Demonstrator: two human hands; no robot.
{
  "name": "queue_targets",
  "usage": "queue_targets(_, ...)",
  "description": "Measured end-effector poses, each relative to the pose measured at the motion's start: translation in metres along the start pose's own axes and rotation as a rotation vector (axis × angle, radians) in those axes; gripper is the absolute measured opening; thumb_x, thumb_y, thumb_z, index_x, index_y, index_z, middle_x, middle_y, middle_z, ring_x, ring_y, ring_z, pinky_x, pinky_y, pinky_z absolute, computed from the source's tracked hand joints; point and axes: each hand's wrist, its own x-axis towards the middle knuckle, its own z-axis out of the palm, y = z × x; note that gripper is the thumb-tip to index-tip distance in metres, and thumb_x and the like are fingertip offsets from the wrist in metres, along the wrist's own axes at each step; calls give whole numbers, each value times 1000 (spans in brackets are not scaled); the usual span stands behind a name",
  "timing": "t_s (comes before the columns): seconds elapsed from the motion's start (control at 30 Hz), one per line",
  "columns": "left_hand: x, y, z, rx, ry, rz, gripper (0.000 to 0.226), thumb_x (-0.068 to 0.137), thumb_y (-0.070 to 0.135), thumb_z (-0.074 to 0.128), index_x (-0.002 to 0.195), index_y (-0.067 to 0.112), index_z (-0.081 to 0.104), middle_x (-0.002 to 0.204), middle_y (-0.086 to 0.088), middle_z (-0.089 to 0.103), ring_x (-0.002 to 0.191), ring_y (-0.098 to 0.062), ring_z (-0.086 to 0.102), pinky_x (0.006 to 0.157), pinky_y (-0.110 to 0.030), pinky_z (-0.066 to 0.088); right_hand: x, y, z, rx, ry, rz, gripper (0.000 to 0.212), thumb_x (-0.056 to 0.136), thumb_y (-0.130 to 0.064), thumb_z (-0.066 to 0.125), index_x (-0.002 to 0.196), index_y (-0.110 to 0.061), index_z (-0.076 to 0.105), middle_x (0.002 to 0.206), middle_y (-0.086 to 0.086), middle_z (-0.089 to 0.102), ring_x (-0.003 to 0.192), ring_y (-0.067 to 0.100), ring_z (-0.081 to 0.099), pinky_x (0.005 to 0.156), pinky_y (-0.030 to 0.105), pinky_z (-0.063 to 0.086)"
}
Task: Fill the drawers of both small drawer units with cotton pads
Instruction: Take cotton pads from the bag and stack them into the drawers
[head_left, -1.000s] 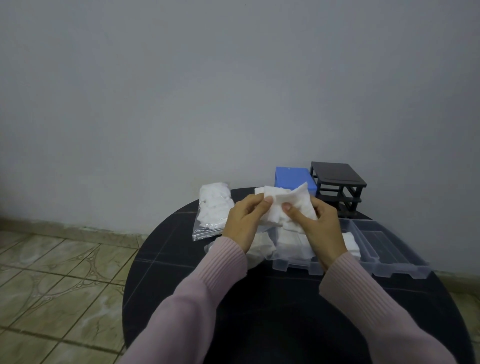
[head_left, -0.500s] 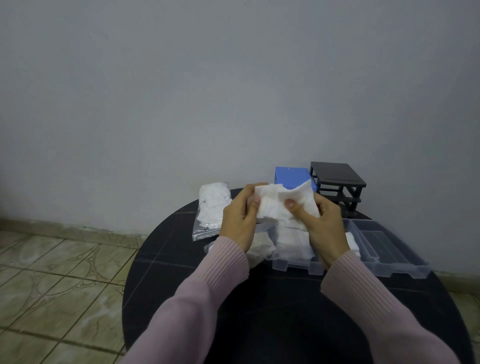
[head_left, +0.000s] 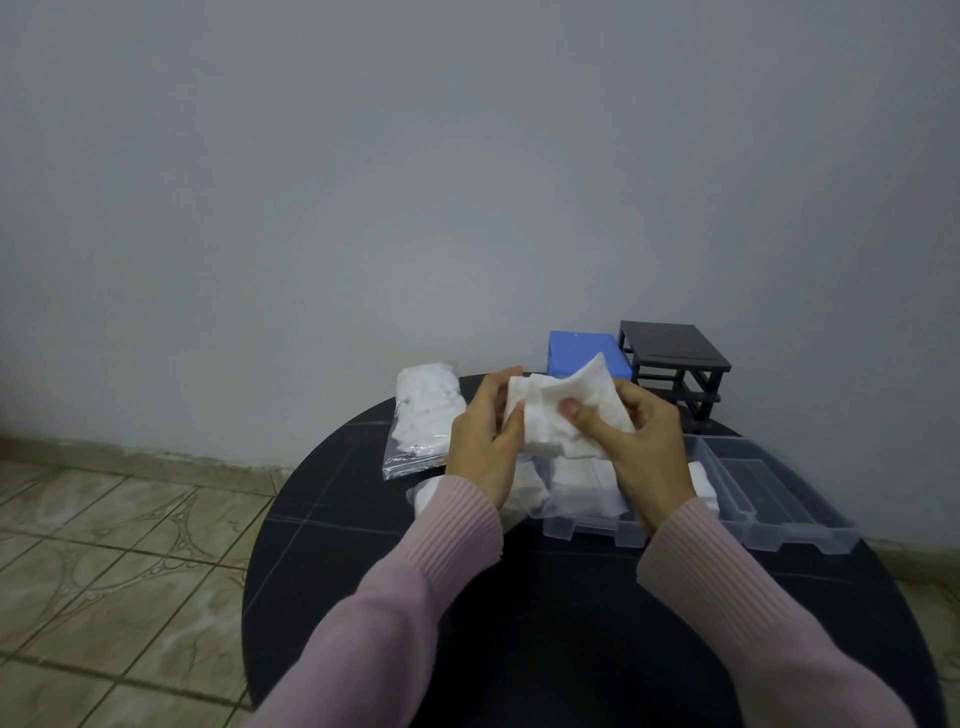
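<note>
Cotton pads (head_left: 566, 415): a loose bunch held above the clear drawer (head_left: 587, 519), pinched by the left hand (head_left: 480, 441) and right hand (head_left: 644, 447). Risk: pads slipping out and falling onto the black table (head_left: 363, 519) beside the zip bag (head_left: 421, 415).

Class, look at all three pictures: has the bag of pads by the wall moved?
No. The bag lies at the same spot on the table's far left edge, left of the blue unit.
</note>
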Motion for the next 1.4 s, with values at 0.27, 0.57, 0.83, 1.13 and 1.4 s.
queue_targets(0.27, -1, 1, 2, -143, -47, -41, 27, 95, 4, 47, 115, 23, 52, 99, 12, 63, 85, 0, 63, 73, -14, 51, 2, 9, -2, -118, 32, 40, 26, 74, -25, 76, 96, -12, 67, 92, 6, 68, 87, 25, 65, 77, 40, 55)
queue_targets(0.57, 2, 2, 2, -246, 9, -137, 24, 97, 14, 47, 120, 18, 52, 95, 7, 64, 88, -8, 62, 84, -30, 52, 2, 2, -3, -76, 31, 20, 9, 75, -19, 76, 79, -18, 67, 81, 6, 70, 79, 26, 67, 74, 46, 57)
queue_targets(0.83, 6, 3, -1, -331, 132, -267, 22, 95, 11, 51, 117, 16, 53, 101, -2, 65, 95, -17, 60, 92, -41, 50, 0, -4, -2, 116, 1, 37, 13, 69, -17, 76, 78, -11, 68, 77, 6, 69, 72, 18, 65, 68, 34, 56)
queue_targets(1.13, 3, 5, 2, -334, 20, -217, 19, 95, 6, 48, 98, 22, 58, 89, 6, 68, 83, -9, 65, 78, -32, 54, 0, 1, 1, 51, 7, 40, 10, 73, -14, 75, 80, -14, 68, 76, 2, 68, 68, 11, 63, 60, 23, 53)
queue_targets(1.4, 0, 11, 6, -395, -65, -279, 27, 95, 18, 51, 120, 9, 53, 100, 1, 65, 83, -6, 64, 66, -19, 55, 1, 4, -1, 15, 65, 35, 11, 73, -16, 76, 80, -18, 68, 78, 2, 70, 76, 22, 67, 68, 35, 56)
